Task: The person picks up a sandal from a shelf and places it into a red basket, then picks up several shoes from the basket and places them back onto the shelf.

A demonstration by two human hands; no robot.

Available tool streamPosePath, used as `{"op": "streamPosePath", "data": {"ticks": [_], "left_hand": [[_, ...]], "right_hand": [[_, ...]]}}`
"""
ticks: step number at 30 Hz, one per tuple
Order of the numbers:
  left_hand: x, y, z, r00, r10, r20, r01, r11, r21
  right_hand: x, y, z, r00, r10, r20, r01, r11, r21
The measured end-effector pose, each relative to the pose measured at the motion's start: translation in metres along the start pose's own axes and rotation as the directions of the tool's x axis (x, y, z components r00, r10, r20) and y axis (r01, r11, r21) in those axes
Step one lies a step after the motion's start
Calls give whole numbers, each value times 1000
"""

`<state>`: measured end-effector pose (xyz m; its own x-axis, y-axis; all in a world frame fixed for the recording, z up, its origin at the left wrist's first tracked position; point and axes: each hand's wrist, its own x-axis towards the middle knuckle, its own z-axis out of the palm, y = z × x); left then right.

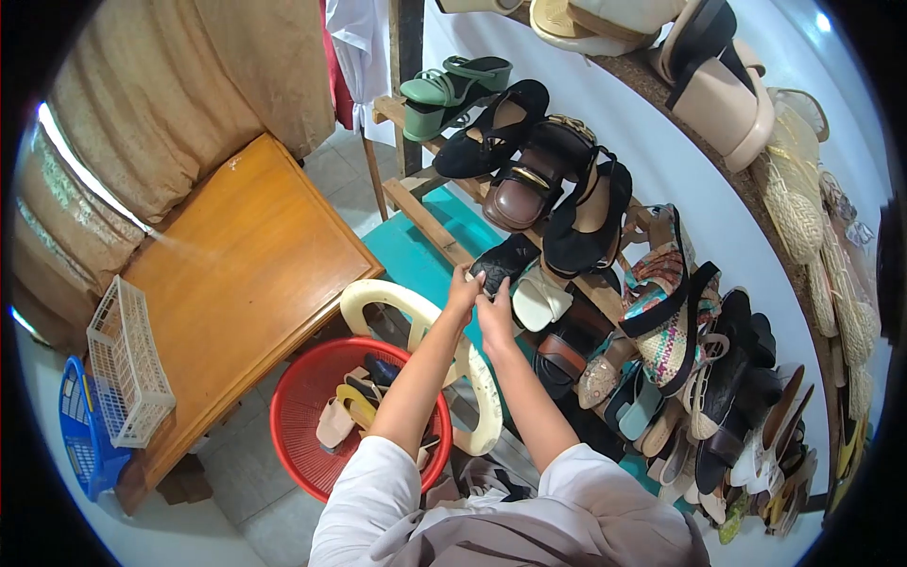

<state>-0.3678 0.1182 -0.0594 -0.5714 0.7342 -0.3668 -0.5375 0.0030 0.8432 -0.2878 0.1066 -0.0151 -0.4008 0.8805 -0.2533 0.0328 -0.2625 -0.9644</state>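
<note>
"Grip first, in the head view: how does it look?"

"Both are closed on the black shoe [510, 257]: the left hand [463, 291] grips its near end, the right hand [495, 314] holds just beside."

"And where is the shoe?"

"At the wooden rack [427, 224], close beside a white shoe [541, 298]; I can't tell whether it rests there."

"How should it be handled?"

"Two-handed and gently, I'd say, clear of the white shoe so neither gets scuffed. Mind the pale chair [487, 402] under the forearms, too; the red basket [299, 416] sits low, to the left."
</note>
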Motion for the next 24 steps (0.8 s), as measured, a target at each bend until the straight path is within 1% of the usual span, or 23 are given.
{"op": "streamPosePath", "data": {"ticks": [1,2,4,5,6,7,8,10,11,12,14,15,16,18,20,22,24], "left_hand": [[0,-1,1,1000,14,-2,-14,1000,21],[-2,-1,2,1000,29,-5,-28,999,43],[-12,4,4,1000,4,4,-4,997,77],[-18,6,6,1000,-9,10,8,995,95],[-26,11,8,998,8,-57,7,967,256],[-35,17,9,992,38,-120,15,913,409],[-45,23,8,981,77,-179,35,835,550],[-62,28,-9,994,97,-50,-67,906,418],[-74,29,-19,993,117,13,-114,931,346],[-91,28,-27,990,136,29,-139,965,223],[-134,25,-45,981,184,61,-183,983,-27],[-161,27,-53,989,135,59,-128,985,-119],[-187,27,-63,994,85,63,-70,975,-211],[-229,12,-90,996,21,90,-1,975,-221],[-272,-1,-111,998,-56,41,63,980,-187],[-296,-33,-143,985,-173,5,172,972,-159],[-322,-52,-173,974,-226,23,227,971,-72]], "right_hand": [[-1,1,1,999,-38,3,38,999,-11],[-3,1,-1,1000,-22,10,22,999,-42],[-16,-16,-2,1000,9,25,-6,995,-102],[-17,-14,-4,999,2,36,1,997,-83],[-17,-11,-7,999,-6,46,9,998,-64],[-19,-11,-10,998,-14,58,17,999,-46],[-23,-11,-13,997,-11,74,16,997,-70],[-39,-20,-14,994,-3,112,16,994,-112],[-50,-22,-13,988,-43,149,50,998,-46],[-58,-17,-14,975,-89,202,105,992,-68],[-77,-6,-19,935,-181,305,220,971,-97],[-92,-1,-19,926,-229,301,258,964,-60],[-107,4,-20,926,-221,305,261,960,-98],[-139,14,-25,929,-203,308,266,948,-176],[-177,19,-32,922,-174,345,266,934,-239],[-208,34,-41,912,-177,370,298,906,-299],[-236,49,-52,910,-185,371,316,889,-331]]}}
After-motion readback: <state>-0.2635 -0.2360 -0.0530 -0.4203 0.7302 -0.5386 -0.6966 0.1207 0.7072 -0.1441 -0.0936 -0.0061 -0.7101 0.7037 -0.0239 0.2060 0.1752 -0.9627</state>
